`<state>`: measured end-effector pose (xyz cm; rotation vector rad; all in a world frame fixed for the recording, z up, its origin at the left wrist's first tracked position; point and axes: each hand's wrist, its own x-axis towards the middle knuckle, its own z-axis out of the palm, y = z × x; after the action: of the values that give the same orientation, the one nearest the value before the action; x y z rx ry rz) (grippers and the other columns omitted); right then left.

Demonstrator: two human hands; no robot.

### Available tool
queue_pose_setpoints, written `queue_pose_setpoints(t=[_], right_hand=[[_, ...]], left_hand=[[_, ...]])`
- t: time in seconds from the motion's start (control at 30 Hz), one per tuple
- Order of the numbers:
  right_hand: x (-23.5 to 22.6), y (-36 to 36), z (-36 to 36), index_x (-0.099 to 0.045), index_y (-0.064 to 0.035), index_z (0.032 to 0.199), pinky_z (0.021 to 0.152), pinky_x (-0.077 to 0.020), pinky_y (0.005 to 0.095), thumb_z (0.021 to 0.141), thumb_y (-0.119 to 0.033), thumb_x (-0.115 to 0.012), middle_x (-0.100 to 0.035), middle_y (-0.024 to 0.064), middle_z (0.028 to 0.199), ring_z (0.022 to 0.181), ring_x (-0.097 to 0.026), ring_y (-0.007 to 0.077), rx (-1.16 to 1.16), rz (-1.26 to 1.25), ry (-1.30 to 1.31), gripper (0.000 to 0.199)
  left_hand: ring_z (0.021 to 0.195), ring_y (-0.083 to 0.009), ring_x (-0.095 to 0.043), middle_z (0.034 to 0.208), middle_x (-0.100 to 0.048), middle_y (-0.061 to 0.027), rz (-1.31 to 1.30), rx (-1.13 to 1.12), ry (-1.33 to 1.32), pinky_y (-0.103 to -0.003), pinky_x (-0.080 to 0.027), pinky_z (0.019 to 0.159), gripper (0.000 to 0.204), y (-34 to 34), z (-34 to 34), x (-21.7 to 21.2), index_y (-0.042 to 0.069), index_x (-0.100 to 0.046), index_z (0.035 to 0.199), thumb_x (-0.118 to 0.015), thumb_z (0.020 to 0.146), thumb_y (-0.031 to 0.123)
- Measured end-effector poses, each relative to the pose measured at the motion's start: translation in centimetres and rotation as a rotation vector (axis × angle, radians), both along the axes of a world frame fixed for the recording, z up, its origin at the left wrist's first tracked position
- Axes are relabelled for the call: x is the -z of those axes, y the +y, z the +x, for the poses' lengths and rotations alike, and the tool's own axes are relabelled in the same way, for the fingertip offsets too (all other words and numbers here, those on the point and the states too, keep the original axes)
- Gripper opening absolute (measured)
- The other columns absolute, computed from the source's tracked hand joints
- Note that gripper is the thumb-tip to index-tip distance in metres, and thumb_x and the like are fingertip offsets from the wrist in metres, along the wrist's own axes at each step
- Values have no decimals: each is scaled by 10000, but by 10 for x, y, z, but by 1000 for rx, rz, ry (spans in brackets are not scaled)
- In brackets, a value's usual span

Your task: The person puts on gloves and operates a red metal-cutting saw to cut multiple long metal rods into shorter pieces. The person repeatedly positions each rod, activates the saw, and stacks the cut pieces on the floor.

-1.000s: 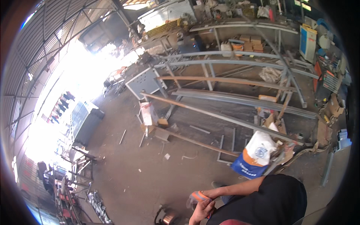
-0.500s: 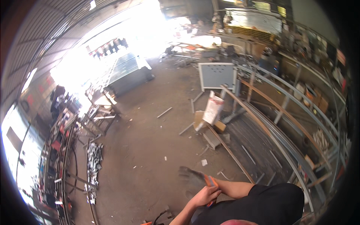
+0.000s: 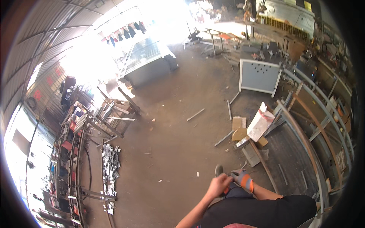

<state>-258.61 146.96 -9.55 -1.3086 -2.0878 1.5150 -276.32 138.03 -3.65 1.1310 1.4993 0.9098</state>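
Observation:
My bare left hand is low in the picture, in front of my body. Its fingers are closed, and a small orange and dark piece of fabric, which looks like a glove, shows below them. Beside it on the right is my right hand, wearing a grey work glove with an orange band at the wrist. The right fingers curl in against the left fingertips. What they grip, if anything, is hidden. Just beyond the hands, one shoe of mine shows on the floor.
A white sack and cardboard boxes stand ahead on the right, by long curved metal rails. A grey panel is behind them. Metal scraps and a cluttered rack lie left; loose bars are on the floor.
The right gloved hand was stretched out flat, with the left hand at its cuff; now its fingers curl beside the left fingers. The view has shifted, and the room's things appear further right.

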Motion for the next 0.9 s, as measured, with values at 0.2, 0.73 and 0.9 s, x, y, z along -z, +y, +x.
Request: queue_pose_setpoints(t=[0.2,0.73,0.9], right_hand=[[24,178,-152,-715,-41,1172,790,-565,365,962,-189,-622,-736,160,1040,880,-699,212,-276,116,264,273],[-6,697,-532,-755,-58,1078,774,-519,314,973,-493,-650,-740,67,873,814,-661,138,-269,-494,-65,460],[-25,853,-608,-742,-85,1176,811,-547,378,965,-616,-594,-767,135,964,885,-723,220,-283,-12,-345,591]], left_hand=[[716,-91,-636,832,-703,-48,-238,-231,-333,-246,-515,637,244,180,-163,27,-10,-640,1049,-690,1010,226],[847,-136,-669,1024,-729,-78,-252,-365,-490,-290,-548,737,235,683,-534,66,-24,-628,1136,-628,903,1],[814,-145,-696,935,-739,-99,-115,-87,-158,-296,-574,669,227,879,-613,22,-4,-654,1090,-610,867,-15]])
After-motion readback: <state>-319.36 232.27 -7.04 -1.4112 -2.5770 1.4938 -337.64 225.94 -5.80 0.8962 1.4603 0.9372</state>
